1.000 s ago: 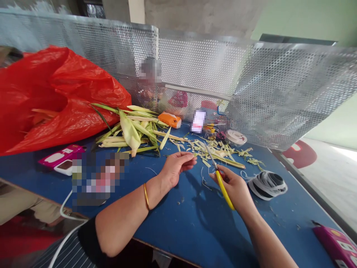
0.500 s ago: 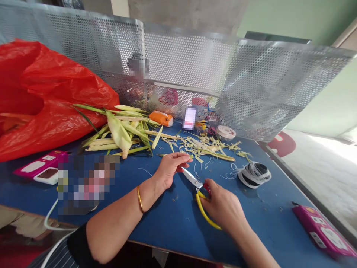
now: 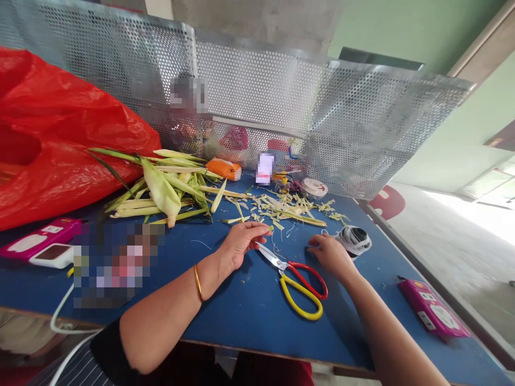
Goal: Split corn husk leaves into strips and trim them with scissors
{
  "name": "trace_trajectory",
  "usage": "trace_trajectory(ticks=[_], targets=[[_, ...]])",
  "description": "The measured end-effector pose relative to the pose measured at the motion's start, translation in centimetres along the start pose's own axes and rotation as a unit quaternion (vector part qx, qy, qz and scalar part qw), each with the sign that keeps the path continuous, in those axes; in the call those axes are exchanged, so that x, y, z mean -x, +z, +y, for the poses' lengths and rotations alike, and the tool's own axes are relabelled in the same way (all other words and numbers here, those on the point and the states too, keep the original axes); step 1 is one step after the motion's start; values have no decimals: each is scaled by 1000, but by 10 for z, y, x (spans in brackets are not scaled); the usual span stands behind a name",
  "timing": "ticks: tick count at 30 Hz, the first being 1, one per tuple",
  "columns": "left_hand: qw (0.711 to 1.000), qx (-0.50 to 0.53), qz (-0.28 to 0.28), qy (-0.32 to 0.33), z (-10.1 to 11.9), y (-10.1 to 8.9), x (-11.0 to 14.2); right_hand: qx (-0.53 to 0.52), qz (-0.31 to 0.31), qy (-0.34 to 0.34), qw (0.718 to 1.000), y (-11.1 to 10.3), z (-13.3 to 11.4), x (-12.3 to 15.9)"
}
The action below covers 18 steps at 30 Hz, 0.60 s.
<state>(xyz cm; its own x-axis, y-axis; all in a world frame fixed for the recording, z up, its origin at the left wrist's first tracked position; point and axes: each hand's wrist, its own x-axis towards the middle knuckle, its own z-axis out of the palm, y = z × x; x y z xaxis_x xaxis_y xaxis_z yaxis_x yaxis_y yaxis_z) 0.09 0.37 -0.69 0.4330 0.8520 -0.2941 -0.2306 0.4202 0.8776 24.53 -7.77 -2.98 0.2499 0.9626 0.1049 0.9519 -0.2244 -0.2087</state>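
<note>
My left hand (image 3: 245,238) is closed in a pinch on a small green strip of corn husk (image 3: 271,228). Just below its fingers lie the tips of the scissors (image 3: 277,261), which rest on the blue table with one red and one yellow handle. Away from the scissors, my right hand (image 3: 332,252) is over the table with bent fingers slightly apart and nothing visible in them. Beside it is a wound bundle of white string (image 3: 354,239), partly behind that hand. Cut husk scraps (image 3: 281,206) and loose bits of thread lie beyond my hands.
Corn husks (image 3: 164,193) are piled at left by a red plastic bag (image 3: 72,128). An orange tissue pack (image 3: 224,169), a blurred phone (image 3: 264,168) and a white tape roll (image 3: 314,187) stand before the perforated metal screen (image 3: 257,80). Magenta cases (image 3: 432,310) lie at both sides.
My right hand has let go of the scissors and moved right and away from me to the string bundle. The scissors now lie on the table. My left hand keeps its pinch.
</note>
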Motion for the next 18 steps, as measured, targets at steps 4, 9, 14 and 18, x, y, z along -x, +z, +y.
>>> trace_trajectory(ticks=[4,9,14,18], targets=[[1000,1,-13,-4,-4,-1,-2,-6,-3,7,1000,13,6,-10],[999,15,-35,-12,-7,0,-1,-8,24,26,999,11,-3,1],[996,34,-55,-58,-8,4,4,-82,125,17,989,2,-24,30],[992,42,-76,-90,-11,5,6,-15,204,-93,975,11,-51,57]])
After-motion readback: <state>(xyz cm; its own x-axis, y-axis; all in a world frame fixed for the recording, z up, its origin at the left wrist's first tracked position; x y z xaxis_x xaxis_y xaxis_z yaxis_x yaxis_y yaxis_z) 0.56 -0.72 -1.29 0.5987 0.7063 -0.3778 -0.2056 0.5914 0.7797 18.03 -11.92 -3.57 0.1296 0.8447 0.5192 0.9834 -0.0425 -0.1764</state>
